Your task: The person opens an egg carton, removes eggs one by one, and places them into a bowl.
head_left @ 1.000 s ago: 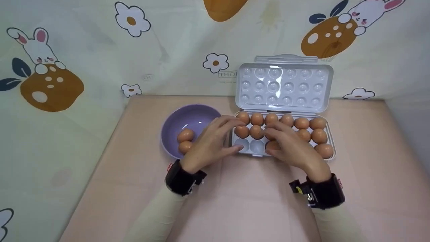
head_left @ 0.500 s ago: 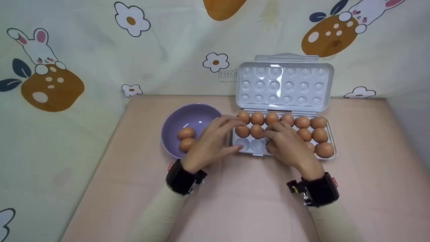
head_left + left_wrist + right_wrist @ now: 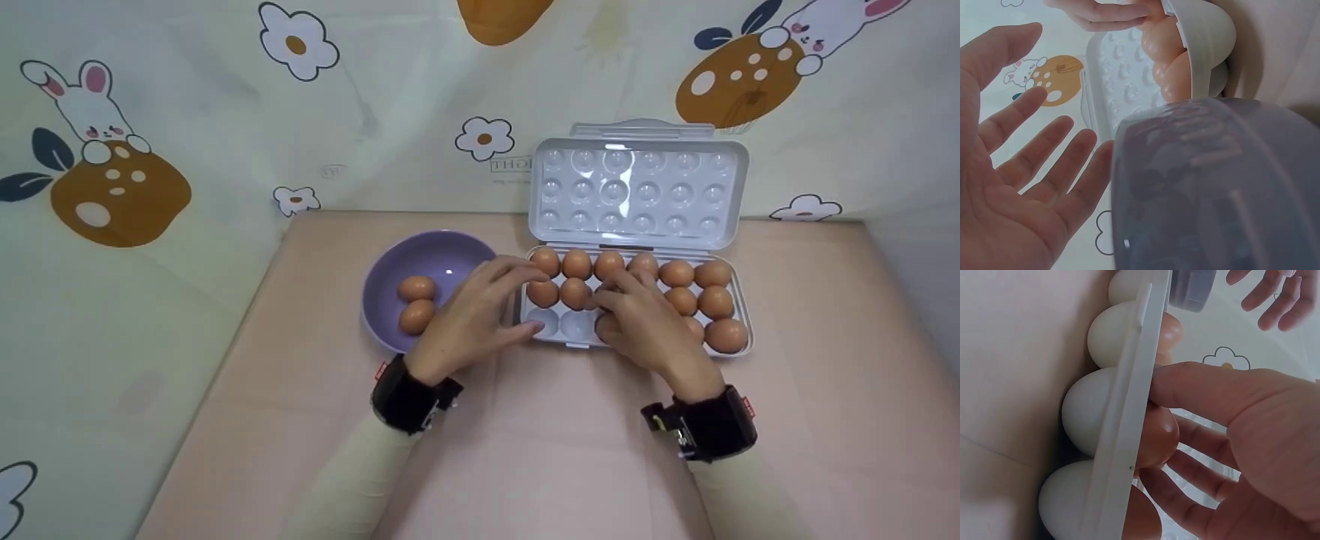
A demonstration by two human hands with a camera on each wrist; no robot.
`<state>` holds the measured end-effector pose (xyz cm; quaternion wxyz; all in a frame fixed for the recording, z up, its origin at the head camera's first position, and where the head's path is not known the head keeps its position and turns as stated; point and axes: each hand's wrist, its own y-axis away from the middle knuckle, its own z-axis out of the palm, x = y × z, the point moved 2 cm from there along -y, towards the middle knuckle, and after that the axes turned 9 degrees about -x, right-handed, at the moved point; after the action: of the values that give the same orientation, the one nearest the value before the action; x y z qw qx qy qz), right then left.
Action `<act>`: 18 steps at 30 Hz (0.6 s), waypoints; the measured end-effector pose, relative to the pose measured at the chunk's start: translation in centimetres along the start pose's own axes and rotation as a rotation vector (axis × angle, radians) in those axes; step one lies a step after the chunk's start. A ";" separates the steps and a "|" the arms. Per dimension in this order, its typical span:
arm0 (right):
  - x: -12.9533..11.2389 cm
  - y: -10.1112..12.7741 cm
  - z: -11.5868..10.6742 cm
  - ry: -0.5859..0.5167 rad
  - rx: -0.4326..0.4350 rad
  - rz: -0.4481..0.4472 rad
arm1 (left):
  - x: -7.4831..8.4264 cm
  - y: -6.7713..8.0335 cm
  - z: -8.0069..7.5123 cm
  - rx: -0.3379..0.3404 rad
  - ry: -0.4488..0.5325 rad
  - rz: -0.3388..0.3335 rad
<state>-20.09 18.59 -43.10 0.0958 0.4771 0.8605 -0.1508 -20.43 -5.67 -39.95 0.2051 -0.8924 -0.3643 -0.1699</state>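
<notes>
In the head view, my left hand (image 3: 469, 319) hovers with spread, relaxed fingers between the purple bowl (image 3: 379, 259) and the egg box (image 3: 553, 339), holding nothing. Its bare palm faces the left wrist view. My right hand (image 3: 649, 322) reaches over the box's front row and grips a brown egg (image 3: 1159, 436) there. In the right wrist view the thumb lies at the box rim and the fingers curl round the egg's far side. Brown eggs (image 3: 575, 293) fill the visible back and middle rows. Two cups (image 3: 577, 325) at the front left hold no egg.
Two brown eggs (image 3: 416, 317) lie in the bowl, left of the left hand. The box's dimpled lid (image 3: 637, 191) stands open at the back, against the patterned backdrop (image 3: 405, 90). A pinkish cover (image 3: 525, 450) spreads over the table.
My right hand has shifted slightly left and its fingers now cover the front-row egg that showed before. The two eggs in the bowl have moved slightly away from me. The left hand stays put.
</notes>
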 end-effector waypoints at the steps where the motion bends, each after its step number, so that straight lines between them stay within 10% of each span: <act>1: 0.0 0.0 0.0 -0.003 0.000 -0.001 | 0.0 0.0 0.0 0.001 0.000 0.001; 18: -0.2 0.1 -0.1 -0.029 -0.026 0.013 | -0.1 -0.2 0.1 0.026 0.030 0.041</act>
<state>-19.89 18.53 -42.93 0.1154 0.4790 0.8579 -0.1458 -20.65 -5.56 -40.06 0.2254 -0.8942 -0.3451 -0.1744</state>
